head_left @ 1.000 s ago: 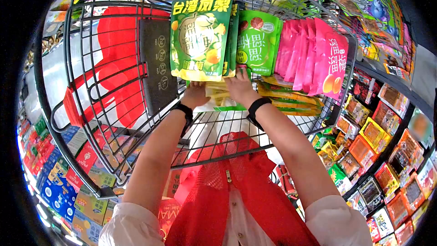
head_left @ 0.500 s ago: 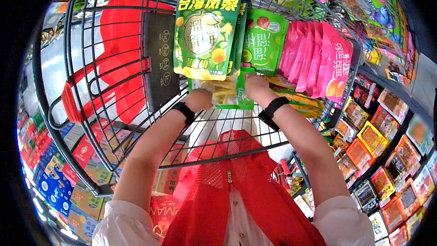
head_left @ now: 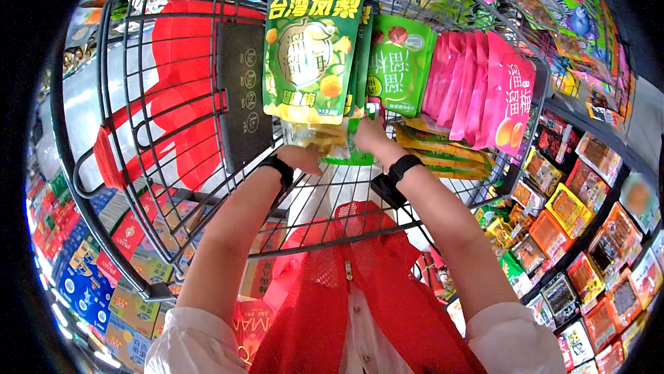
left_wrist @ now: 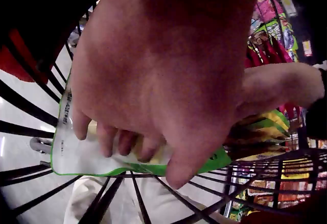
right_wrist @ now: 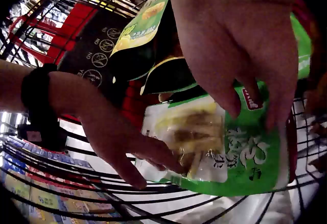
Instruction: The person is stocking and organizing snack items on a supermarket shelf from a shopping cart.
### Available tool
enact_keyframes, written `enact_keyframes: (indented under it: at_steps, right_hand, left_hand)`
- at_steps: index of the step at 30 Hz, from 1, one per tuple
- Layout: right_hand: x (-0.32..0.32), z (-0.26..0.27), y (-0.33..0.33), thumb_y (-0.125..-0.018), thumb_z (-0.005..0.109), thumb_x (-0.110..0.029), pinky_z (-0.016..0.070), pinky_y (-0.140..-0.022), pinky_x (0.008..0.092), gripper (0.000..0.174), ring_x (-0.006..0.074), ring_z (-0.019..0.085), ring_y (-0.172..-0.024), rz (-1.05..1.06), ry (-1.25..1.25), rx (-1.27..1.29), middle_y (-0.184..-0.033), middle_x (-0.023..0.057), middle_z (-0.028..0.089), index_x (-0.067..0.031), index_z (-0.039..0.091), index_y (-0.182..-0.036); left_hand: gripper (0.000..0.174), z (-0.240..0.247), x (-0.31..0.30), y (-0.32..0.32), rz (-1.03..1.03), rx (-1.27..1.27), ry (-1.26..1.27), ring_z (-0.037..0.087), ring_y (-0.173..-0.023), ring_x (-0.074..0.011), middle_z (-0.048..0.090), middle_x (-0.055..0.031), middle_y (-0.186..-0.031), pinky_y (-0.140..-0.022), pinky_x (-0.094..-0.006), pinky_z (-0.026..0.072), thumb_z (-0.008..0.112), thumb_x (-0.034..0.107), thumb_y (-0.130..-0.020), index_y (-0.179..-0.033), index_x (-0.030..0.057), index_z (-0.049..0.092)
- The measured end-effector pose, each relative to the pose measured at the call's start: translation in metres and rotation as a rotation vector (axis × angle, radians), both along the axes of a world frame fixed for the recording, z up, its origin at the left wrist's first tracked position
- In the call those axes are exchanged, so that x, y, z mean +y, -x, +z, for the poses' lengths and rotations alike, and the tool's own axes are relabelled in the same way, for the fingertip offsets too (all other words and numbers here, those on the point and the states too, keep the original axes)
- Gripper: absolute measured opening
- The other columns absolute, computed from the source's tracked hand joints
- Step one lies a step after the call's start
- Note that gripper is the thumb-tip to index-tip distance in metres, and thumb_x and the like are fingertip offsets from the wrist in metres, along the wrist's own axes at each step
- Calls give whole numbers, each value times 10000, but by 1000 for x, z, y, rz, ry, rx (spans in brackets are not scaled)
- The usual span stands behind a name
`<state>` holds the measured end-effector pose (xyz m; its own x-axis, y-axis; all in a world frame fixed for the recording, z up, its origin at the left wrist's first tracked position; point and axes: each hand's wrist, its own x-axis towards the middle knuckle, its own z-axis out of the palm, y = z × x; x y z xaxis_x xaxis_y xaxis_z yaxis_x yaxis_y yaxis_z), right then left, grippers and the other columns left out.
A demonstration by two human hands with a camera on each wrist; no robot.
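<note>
A flat clear-and-green snack bag (right_wrist: pixel 250 175) with pale yellowish strips inside lies in the wire cart (head_left: pixel 532 77). Over its clear end is my left hand (head_left: pixel 299 158), fingertips resting on the plastic and thumb extended in the left wrist view. My right hand (head_left: pixel 371 135) touches the green printed end, fingers pointing down onto it in the right wrist view. Just beyond the hands, green-and-yellow pouches (head_left: pixel 304 63) stand upright and hide the bag's far edge in the head view. A bright green pouch (head_left: pixel 401 63) stands to their right.
Several pink pouches (head_left: pixel 508 97) stand in a row at the cart's right end, near stacked yellow-orange packets (head_left: pixel 449 156). A black panel (head_left: pixel 242 90) and a red piece (head_left: pixel 183 83) are at the left. Packaged foods (head_left: pixel 570 208) fill the right-hand shelf.
Both hands first drew back toward the body, exposing more of the clear-and-green bag. Since then the right hand has shifted slightly left over its green end.
</note>
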<state>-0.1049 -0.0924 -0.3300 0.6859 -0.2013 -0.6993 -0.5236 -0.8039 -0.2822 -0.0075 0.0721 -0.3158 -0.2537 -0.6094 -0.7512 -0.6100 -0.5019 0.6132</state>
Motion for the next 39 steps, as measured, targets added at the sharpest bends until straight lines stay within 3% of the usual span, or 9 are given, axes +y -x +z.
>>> enact_keyframes:
  at_steps: [6, 11, 15, 21, 24, 27, 31, 34, 39]
  right_hand:
    - [-13, 19, -12, -725, 434, -144, 360, -774, 449, 290, 369, 504, -894, 115, -211, 2, -948, 237, 544, 15, 550, -939]
    - [-54, 128, -27, -789, 465, -263, 419, -696, 376, 327, 337, 547, -785, -155, -685, -1, -868, 217, 567, 25, 540, -923]
    - [-110, 98, -26, -833, 433, -194, 441, -644, 324, 247, 219, 582, -756, -57, -781, 17, -822, 137, 603, 20, 529, -912]
    - [-197, 311, -83, -880, 409, -268, 455, -727, 317, 423, 229, 608, -756, -529, -990, -362, -884, 172, 597, 15, 346, -1188]
    - [-225, 338, -99, -864, 452, -210, 402, -825, 291, 620, 197, 558, -900, -554, -845, -775, -1090, 181, 510, 14, 74, -1301]
    - [-243, 365, -106, -838, 507, -233, 327, -914, 305, 686, 212, 403, -1109, -606, -640, -868, -1258, 161, 364, -3, 65, -1310]
    - [-246, 367, -94, -858, 460, -253, 304, -930, 293, 638, 196, 438, -1084, -559, -698, -916, -1268, 150, 352, -20, 83, -1317]
    - [-252, 345, -77, -861, 458, -196, 319, -917, 292, 623, 185, 421, -1084, -539, -770, -914, -1270, 152, 345, -14, 72, -1315]
    - [-250, 325, -46, -857, 465, -169, 324, -915, 293, 610, 195, 407, -1099, -577, -747, -789, -1266, 158, 346, -7, 85, -1306]
  left_hand:
    - [368, -47, 24, 16, 73, -63, 264, 565, -748, -285, 597, -143, -816, -645, -390, 450, 503, 332, -687, -934, 64, 553]
    - [400, 58, -39, -25, -25, 61, 112, 547, -833, -310, 565, -178, -946, -715, -398, 430, 523, 342, -714, -976, 40, 542]
    - [366, 148, -90, -71, 134, 221, 423, 548, -833, -321, 564, -185, -948, -719, -370, 432, 532, 267, -759, -1057, 54, 525]
    - [399, 292, -184, -142, 777, 135, 919, 369, -1141, -184, 372, -105, -1258, -914, -296, 334, 461, 54, -821, -1209, 38, 368]
    - [709, 318, -233, -187, 914, -438, 1370, 177, -1241, -302, 177, -228, -1321, -999, -355, 185, 574, 133, -756, -1279, -41, 127]
    - [790, 333, -273, -223, 1381, -566, 1115, 101, -1250, -351, 107, -262, -1326, -1019, -362, 116, 600, 169, -723, -1270, -79, 88]
    - [682, 333, -289, -240, 1510, -881, 1113, 295, -1178, -321, 279, -248, -1260, -971, -352, 242, 602, 163, -724, -1232, -72, 212]
    - [330, 342, -290, -235, 1620, -304, 1226, 547, -797, -204, 561, -122, -880, -728, -303, 419, 589, 151, -747, -991, -23, 451]
    - [274, 375, -293, -209, 1541, -34, 1096, 528, -782, -146, 563, -92, -865, -692, -263, 411, 559, 154, -780, -977, -17, 472]
